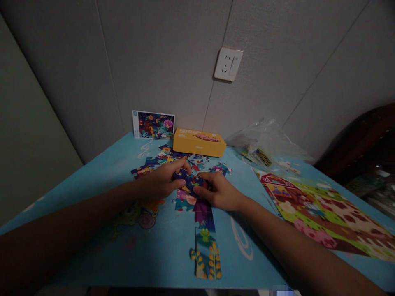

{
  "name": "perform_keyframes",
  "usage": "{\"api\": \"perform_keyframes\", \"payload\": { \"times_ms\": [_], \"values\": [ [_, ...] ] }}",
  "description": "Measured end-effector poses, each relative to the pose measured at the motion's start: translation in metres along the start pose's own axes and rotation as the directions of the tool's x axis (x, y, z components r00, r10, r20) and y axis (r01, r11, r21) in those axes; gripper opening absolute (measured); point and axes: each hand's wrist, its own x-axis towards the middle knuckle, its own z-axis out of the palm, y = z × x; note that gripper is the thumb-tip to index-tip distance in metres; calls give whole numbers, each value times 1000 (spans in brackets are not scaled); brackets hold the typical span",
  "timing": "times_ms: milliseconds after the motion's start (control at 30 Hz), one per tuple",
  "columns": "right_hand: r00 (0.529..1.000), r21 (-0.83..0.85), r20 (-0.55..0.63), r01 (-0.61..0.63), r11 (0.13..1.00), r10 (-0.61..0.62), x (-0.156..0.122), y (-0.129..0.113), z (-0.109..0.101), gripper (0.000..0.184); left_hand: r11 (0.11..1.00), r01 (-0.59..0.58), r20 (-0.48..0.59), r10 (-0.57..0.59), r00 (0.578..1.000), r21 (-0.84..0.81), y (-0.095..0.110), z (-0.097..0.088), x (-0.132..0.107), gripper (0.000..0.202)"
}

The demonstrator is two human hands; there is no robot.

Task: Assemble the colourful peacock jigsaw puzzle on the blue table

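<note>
Both hands meet over the middle of the blue table. My left hand pinches dark blue jigsaw puzzle pieces between thumb and fingers. My right hand grips the other side of these pieces, its thumb on top. Whether the pieces are fully locked together I cannot tell. Just below them lies a joined strip of puzzle with a frog and yellow leaves, running toward the near edge. Behind my hands spread more puzzle pieces, some joined, partly hidden by my left hand.
A picture card leans on the wall beside a yellow box. To the right sit a clear plastic bag with pieces inside and a farm-picture puzzle. A wall socket is above the blue table.
</note>
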Motion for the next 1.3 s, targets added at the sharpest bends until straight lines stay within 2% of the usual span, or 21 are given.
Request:
{"api": "perform_keyframes", "payload": {
  "times_ms": [100,233,500,767,967,1133,1300],
  "values": [
    [1000,15,-10,4,1000,-4,0,2,1,19,999,-2,27,4,1000,-45,-3,1,0,22],
    [999,25,-43,-4,1000,5,1,3,1,19,996,-12,-13,10,1000,-84,-3,1,1,21],
    [999,98,-31,17,995,-14,1,3,0,19,1000,-14,-10,14,1000,-13,-1,1,0,19],
    [999,170,-23,-25,985,30,2,5,2,27,997,-30,-10,31,999,75,-1,-1,0,21],
    [997,132,-56,-50,990,58,3,6,3,27,996,-21,-58,26,998,87,-1,0,1,20],
    [999,102,-36,-21,995,25,2,4,1,23,996,17,-19,-16,1000,90,-2,-1,1,23],
    [1000,70,-24,-17,997,19,2,5,1,22,993,9,-4,-8,1000,119,-2,-1,2,22]
  ]
}}
